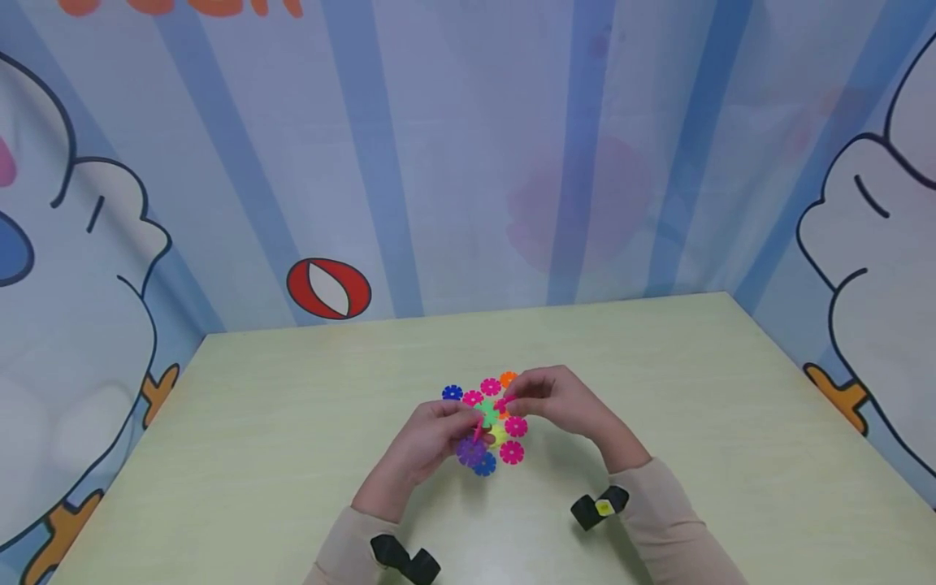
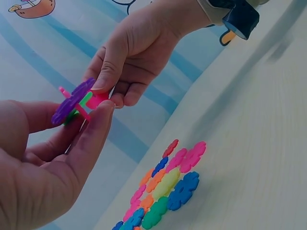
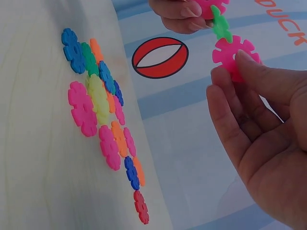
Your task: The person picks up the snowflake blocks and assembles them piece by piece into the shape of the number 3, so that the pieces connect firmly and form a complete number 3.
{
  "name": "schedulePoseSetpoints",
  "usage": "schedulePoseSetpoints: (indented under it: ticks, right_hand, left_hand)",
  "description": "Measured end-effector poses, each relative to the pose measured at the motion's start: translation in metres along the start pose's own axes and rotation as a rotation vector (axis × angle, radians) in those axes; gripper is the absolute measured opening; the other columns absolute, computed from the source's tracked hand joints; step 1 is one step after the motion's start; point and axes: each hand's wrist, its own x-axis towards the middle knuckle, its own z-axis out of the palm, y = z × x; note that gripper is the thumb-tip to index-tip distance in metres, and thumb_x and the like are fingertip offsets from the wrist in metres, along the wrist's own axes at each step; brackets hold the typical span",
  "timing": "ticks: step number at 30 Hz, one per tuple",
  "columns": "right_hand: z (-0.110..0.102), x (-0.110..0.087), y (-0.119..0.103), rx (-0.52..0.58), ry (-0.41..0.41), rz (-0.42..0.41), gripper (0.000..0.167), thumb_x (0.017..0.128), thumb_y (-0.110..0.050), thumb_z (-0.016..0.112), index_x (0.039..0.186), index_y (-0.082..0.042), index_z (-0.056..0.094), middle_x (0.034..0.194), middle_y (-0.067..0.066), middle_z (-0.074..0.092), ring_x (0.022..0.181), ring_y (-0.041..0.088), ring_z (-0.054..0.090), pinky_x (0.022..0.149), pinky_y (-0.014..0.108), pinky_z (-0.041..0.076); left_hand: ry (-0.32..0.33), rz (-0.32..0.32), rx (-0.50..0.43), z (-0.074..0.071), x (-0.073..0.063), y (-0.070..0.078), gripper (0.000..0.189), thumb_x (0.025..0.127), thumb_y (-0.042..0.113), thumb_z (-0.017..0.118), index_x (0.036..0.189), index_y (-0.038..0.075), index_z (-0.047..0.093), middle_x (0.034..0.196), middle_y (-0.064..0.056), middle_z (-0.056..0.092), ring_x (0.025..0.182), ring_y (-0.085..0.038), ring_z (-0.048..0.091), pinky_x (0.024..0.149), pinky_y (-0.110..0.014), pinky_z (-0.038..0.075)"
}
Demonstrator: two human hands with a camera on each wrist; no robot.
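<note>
Both hands hold notched plastic flower-shaped discs above the table. My left hand (image 1: 435, 443) pinches a small joined cluster: a purple disc (image 2: 73, 101), a pink disc (image 3: 213, 6) and a green disc (image 3: 221, 25). Opposite it, my right hand (image 1: 561, 403) pinches another pink disc (image 3: 235, 55) between thumb and fingers. That disc's edge meets the green one, though I cannot tell if their slots are interlocked. Beneath the hands lie loose discs, among them a yellow disc (image 3: 98, 99), a blue disc (image 2: 183, 190) and a dark green disc (image 2: 155, 212).
The loose discs lie close together on a pale wooden table (image 1: 307, 406). A printed cloth backdrop (image 1: 468, 162) with blue stripes and a red ball picture rises behind the table's far edge and along both sides. A black camera band (image 1: 405, 559) sits on the left wrist.
</note>
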Motion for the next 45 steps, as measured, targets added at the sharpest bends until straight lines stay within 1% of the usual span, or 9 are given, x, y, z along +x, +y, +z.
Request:
schedulePoseSetpoints:
  ticks: [4, 8, 12, 15, 19, 26, 33, 41, 45]
  right_hand:
    - [0.000, 0.000, 0.001, -0.006, 0.004, -0.007, 0.014, 0.089, -0.013, 0.069, 0.096, -0.002, 0.070, 0.087, 0.006, 0.069, 0.081, 0.024, 0.063, 0.083, 0.053, 0.053]
    - [0.001, -0.001, 0.000, -0.041, 0.025, -0.045, 0.010, 0.088, -0.010, 0.069, 0.093, -0.002, 0.071, 0.085, 0.006, 0.069, 0.077, 0.019, 0.062, 0.079, 0.051, 0.054]
    - [0.003, 0.000, 0.000, -0.074, 0.057, -0.087, 0.007, 0.087, -0.007, 0.069, 0.090, -0.002, 0.072, 0.083, 0.006, 0.069, 0.074, 0.015, 0.062, 0.074, 0.047, 0.055]
    - [0.005, 0.000, 0.002, -0.074, 0.073, -0.093, 0.007, 0.087, -0.006, 0.069, 0.090, -0.001, 0.072, 0.083, 0.007, 0.070, 0.073, 0.014, 0.064, 0.073, 0.048, 0.056]
    - [0.008, 0.001, 0.003, -0.058, 0.084, -0.086, 0.007, 0.087, -0.005, 0.069, 0.089, 0.001, 0.072, 0.083, 0.010, 0.070, 0.074, 0.017, 0.065, 0.073, 0.047, 0.056]
    - [0.010, 0.002, 0.004, -0.050, 0.095, -0.095, 0.005, 0.086, -0.003, 0.069, 0.087, 0.001, 0.071, 0.082, 0.011, 0.070, 0.073, 0.019, 0.065, 0.069, 0.039, 0.056]
    - [0.011, 0.002, 0.003, -0.057, 0.105, -0.108, 0.004, 0.087, -0.003, 0.069, 0.086, 0.000, 0.071, 0.080, 0.008, 0.069, 0.075, 0.034, 0.065, 0.067, 0.040, 0.056]
    - [0.013, 0.002, 0.005, -0.058, 0.112, -0.108, 0.003, 0.086, -0.002, 0.069, 0.086, 0.001, 0.071, 0.081, 0.010, 0.069, 0.074, 0.033, 0.064, 0.065, 0.035, 0.055]
    - [0.015, 0.001, 0.003, -0.074, 0.122, -0.116, 0.003, 0.085, -0.001, 0.070, 0.087, 0.001, 0.072, 0.081, 0.011, 0.069, 0.073, 0.030, 0.065, 0.065, 0.037, 0.056]
  left_hand:
    - [0.026, 0.008, 0.003, 0.002, -0.001, 0.000, 0.031, 0.095, 0.019, 0.061, 0.111, -0.007, 0.064, 0.093, -0.013, 0.072, 0.082, -0.016, 0.072, 0.078, -0.023, 0.055]
    - [0.055, 0.014, 0.014, 0.005, -0.002, 0.002, 0.029, 0.095, 0.018, 0.062, 0.109, -0.007, 0.065, 0.094, -0.015, 0.072, 0.082, -0.018, 0.072, 0.079, -0.024, 0.056]
    - [0.085, 0.023, 0.031, 0.008, -0.003, 0.002, 0.027, 0.094, 0.017, 0.062, 0.106, -0.007, 0.066, 0.089, -0.012, 0.072, 0.081, -0.018, 0.072, 0.080, -0.025, 0.056]
    - [0.100, 0.027, 0.038, 0.010, -0.004, 0.003, 0.027, 0.094, 0.016, 0.062, 0.105, -0.008, 0.066, 0.086, -0.009, 0.072, 0.080, -0.018, 0.072, 0.079, -0.025, 0.056]
    - [0.108, 0.028, 0.027, 0.010, -0.004, 0.003, 0.026, 0.094, 0.014, 0.062, 0.105, -0.009, 0.065, 0.085, -0.009, 0.072, 0.079, -0.018, 0.072, 0.078, -0.025, 0.056]
    - [0.105, 0.031, 0.012, 0.010, -0.003, 0.002, 0.025, 0.095, 0.013, 0.061, 0.106, -0.009, 0.065, 0.088, -0.012, 0.072, 0.080, -0.019, 0.072, 0.079, -0.026, 0.056]
    - [0.113, 0.035, -0.005, 0.010, -0.002, -0.001, 0.023, 0.096, 0.012, 0.059, 0.104, -0.010, 0.064, 0.088, -0.013, 0.073, 0.080, -0.019, 0.073, 0.079, -0.027, 0.056]
    - [0.124, 0.038, -0.015, 0.012, -0.002, -0.003, 0.023, 0.095, 0.012, 0.060, 0.101, -0.010, 0.065, 0.087, -0.012, 0.072, 0.079, -0.019, 0.073, 0.077, -0.027, 0.057]
    - [0.129, 0.039, -0.031, 0.013, -0.001, -0.003, 0.022, 0.096, 0.011, 0.059, 0.101, -0.010, 0.065, 0.086, -0.011, 0.072, 0.079, -0.019, 0.073, 0.078, -0.027, 0.056]
